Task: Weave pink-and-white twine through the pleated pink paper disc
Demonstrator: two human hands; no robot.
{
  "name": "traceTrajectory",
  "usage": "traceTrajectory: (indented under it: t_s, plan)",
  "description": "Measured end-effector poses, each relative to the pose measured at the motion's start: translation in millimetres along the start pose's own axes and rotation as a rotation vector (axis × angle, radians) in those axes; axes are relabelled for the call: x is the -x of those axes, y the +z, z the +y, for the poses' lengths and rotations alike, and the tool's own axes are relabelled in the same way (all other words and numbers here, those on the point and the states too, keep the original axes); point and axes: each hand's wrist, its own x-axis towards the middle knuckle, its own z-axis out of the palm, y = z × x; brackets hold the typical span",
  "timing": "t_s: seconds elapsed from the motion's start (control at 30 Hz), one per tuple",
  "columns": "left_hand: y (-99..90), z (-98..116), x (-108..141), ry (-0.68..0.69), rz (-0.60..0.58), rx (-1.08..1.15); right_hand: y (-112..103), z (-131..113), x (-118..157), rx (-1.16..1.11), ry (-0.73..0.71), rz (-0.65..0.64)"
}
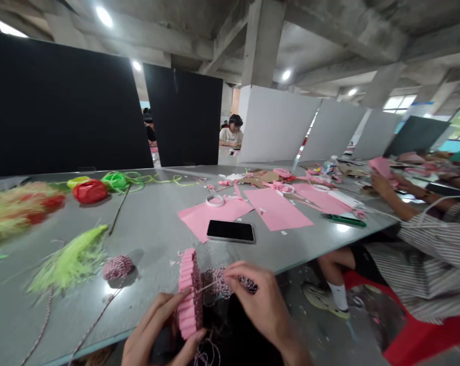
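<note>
Pink pleated piece (187, 300) sat snug in the left hand's (153, 325) grip
Right hand (262, 305) pinched a thin strand (207, 286) beside it, phone (231, 231) chilled farther off

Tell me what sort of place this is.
Likely a shared craft workshop: pink paper sheets and a ball of yarn lie on a long table, and another person sits farther along.

A craft workshop; long grey desk (157, 223) strewn with pink paper sheets (277, 208); bare concrete pillar (263, 46) at twelve o'clock.
</note>
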Motion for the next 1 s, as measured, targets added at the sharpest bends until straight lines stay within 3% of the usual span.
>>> traceTrajectory:
  t_s: [0.1,0.17,0.33,0.43,0.5,0.63,0.7,0.77,0.93,1.0]
  plan:
    - [0.5,5,-1,0.003,0.012,0.024,-28,21,4,0.095,0.107,0.107]
    - [1.5,8,-4,-0.002,0.001,0.049,-31,22,1,0.121,0.128,0.124]
    - [2.7,14,-4,-0.034,-0.026,0.05,8,-19,-4,-0.076,-0.049,-0.134]
    - [0.0,10,-1,-0.031,-0.036,0.025,20,-26,-5,-0.114,-0.08,-0.161]
    - [-1.5,5,-1,-0.027,-0.036,0.019,7,-12,-3,-0.062,-0.026,-0.087]
    - [-1.5,3,-2,-0.021,-0.032,0.034,-43,25,9,0.159,0.179,0.079]
    - [-0.2,5,-3,-0.014,-0.019,0.036,-54,32,10,0.237,0.223,0.138]
    - [1.7,8,-5,-0.018,-0.023,0.037,-46,25,7,0.211,0.19,0.115]
    - [4.0,13,-8,0.004,-0.032,0.053,12,-19,-2,-0.032,-0.034,-0.182]
    - [2.6,13,-7,-0.001,-0.041,0.05,19,-22,-2,-0.047,-0.066,-0.19]
